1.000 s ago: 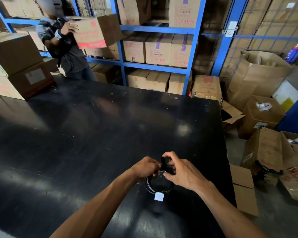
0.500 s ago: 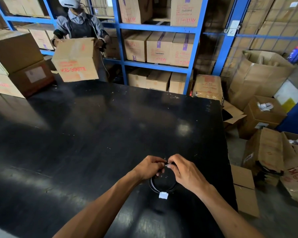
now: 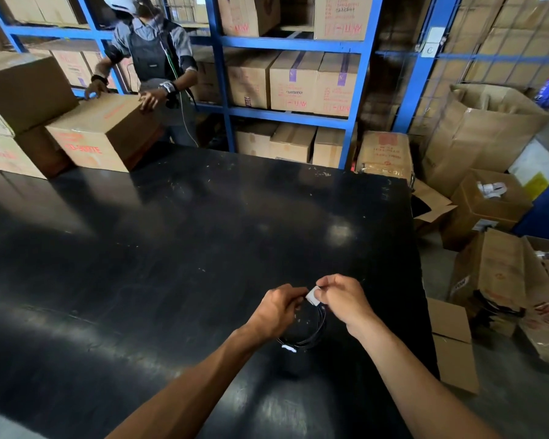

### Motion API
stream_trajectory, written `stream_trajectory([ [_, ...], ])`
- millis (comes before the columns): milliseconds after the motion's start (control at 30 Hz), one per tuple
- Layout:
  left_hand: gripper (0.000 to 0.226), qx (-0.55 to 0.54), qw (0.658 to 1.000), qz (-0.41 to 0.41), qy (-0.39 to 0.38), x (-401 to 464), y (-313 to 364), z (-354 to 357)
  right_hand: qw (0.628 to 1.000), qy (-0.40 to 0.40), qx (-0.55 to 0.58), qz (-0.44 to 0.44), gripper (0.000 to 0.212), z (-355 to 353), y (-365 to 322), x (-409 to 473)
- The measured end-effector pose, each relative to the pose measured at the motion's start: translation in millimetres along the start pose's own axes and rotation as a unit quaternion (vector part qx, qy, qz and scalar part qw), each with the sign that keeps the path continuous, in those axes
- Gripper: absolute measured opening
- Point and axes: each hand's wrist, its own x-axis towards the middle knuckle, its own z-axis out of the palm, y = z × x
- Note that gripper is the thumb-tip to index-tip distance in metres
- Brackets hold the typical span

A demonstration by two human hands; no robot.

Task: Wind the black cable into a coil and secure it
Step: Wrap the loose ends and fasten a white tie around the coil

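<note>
The black cable (image 3: 311,337) hangs as a small coil of a few loops just above the black table (image 3: 171,248), hard to see against it. My left hand (image 3: 276,310) pinches the top of the coil from the left. My right hand (image 3: 343,299) pinches a small white tag or strip (image 3: 312,296) at the coil's top, between the two hands. A second white tag (image 3: 288,347) sits at the coil's bottom edge.
Across the table a person (image 3: 152,58) has both hands on a cardboard box (image 3: 102,134) resting on the far left corner beside stacked boxes (image 3: 19,99). Blue shelving (image 3: 298,42) with cartons stands behind. Open cartons (image 3: 488,280) crowd the floor off the table's right edge.
The coil has turned in my hands and a white tag now shows between my fingertips at its top. The person across the table has set a carried box down on the table.
</note>
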Motion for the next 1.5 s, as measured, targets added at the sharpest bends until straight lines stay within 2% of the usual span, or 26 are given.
stream_trajectory([
  [100, 0.026, -0.001, 1.0, 0.015, -0.023, 2.2, -3.5, -0.5, 0.989, -0.013, 0.115, 0.091, 0.021, 2.0, 7.9, 2.0],
  [200, 0.025, 0.012, 0.993, -0.033, -0.112, 10.1, -1.0, -6.9, 0.991, -0.056, 0.081, 0.092, 0.017, -0.5, 24.0, 4.7],
  [300, 0.024, 0.036, 0.981, -0.052, -0.184, 16.3, -5.9, -13.6, 0.986, -0.129, 0.071, 0.084, 0.028, -7.8, 33.2, 0.5],
  [367, 0.024, -0.059, 0.977, -0.096, -0.183, 19.0, -7.3, -11.1, 0.986, -0.146, 0.056, 0.061, 0.017, -13.6, 34.9, -2.9],
  [433, 0.033, -0.198, 0.95, -0.198, -0.141, 19.7, -6.7, -7.8, 0.991, -0.098, 0.07, 0.067, 0.012, -17.6, 40.4, 0.4],
  [500, 0.039, -0.289, 0.895, -0.301, -0.157, 18.7, -11.1, -10.0, 0.987, -0.043, 0.112, 0.105, 0.012, -20.1, 48.6, 6.7],
  [567, 0.047, -0.346, 0.843, -0.346, -0.222, 14.4, -21.6, -8.3, 0.978, -0.001, 0.156, 0.14, 0.014, -23.6, 57.1, 11.3],
  [633, 0.038, -0.381, 0.827, -0.347, -0.227, 11.1, -29.4, -0.6, 0.972, 0.034, 0.175, 0.154, 0.014, -28.0, 65.1, 15.6],
  [700, 0.025, -0.359, 0.843, -0.36, -0.177, 13.7, -35.5, 9.4, 0.971, 0.048, 0.171, 0.161, 0.013, -30.5, 72.3, 17.6],
  [767, 0.023, -0.298, 0.862, -0.383, -0.146, 19.4, -38.6, 16.5, 0.973, 0.051, 0.151, 0.168, 0.009, -31.2, 80.7, 20.2],
  [833, 0.022, -0.247, 0.868, -0.402, -0.154, 24.9, -43.4, 24.5, 0.976, 0.054, 0.121, 0.172, 0.008, -31.8, 90.4, 25.6],
  [933, 0.019, -0.21, 0.858, -0.428, -0.193, 32.1, -47.5, 35.4, 0.98, 0.072, 0.057, 0.175, 0.011, -30.9, 107.8, 37.4],
  [1000, 0.023, -0.195, 0.85, -0.438, -0.22, 38.2, -49.9, 42.7, 0.981, 0.077, 0.02, 0.178, 0.018, -31.5, 118.2, 43.0],
  [1100, 0.029, -0.184, 0.844, -0.452, -0.224, 46.0, -62.4, 56.7, 0.978, 0.074, 0.008, 0.197, 0.013, -33.9, 130.6, 50.1],
  [1200, 0.028, -0.157, 0.856, -0.446, -0.208, 49.9, -78.9, 72.2, 0.979, 0.065, 0.013, 0.192, 0.003, -31.9, 136.0, 52.8],
  [1300, 0.027, -0.091, 0.88, -0.425, -0.193, 53.6, -85.7, 88.9, 0.981, 0.059, 0.008, 0.184, 0.013, -29.2, 145.7, 56.5],
  [1400, 0.036, 0.044, 0.913, -0.371, -0.162, 54.1, -79.2, 93.7, 0.981, 0.054, 0.003, 0.186, 0.008, -28.1, 151.5, 57.6],
  [1500, 0.054, 0.076, 0.927, -0.342, -0.132, 44.3, -83.9, 96.3, 0.984, 0.053, 0.0, 0.17, 0.005, -30.1, 158.0, 53.1],
])
